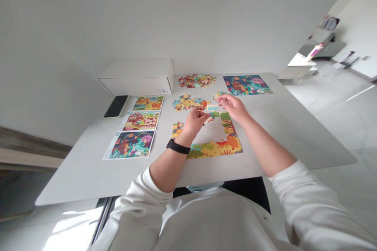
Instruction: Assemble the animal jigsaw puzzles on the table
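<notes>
White shirt (218, 219) and pushed-up sleeves (312, 198) fill the foreground on my remote feed, as two bare forearms reach across a pale table (294, 133) to a jigsaw frame (212, 150). At its upper side, the left hand (196, 120), below a black wristband (178, 147), holds thumb and fingers nearly together by small pieces; from here I cannot tell whether it pinches one. Opposite, the right hand (234, 108) hangs part open, fingers loosely curled near a cream-and-teal piece (212, 107) between the two hands. Whether either hand grips that piece, I cannot tell.

Beyond the frame lie a loose yellow-and-blue pile (187, 102) and, farther back, a reddish pile (197, 81). Three picture sheets (132, 144), a phone (116, 106) and a white box (138, 80) line the left; a dark, colourful picture (247, 84) lies back right.

I judge the pieces to be light, stiff card, smooth-faced but not very slippery, with tabs that could bend or fray. Opposite side edges look the best hold, thumb against forefinger, clear of the knobs. The frame probably shifts or splits if nudged, so I favour a light touch.
</notes>
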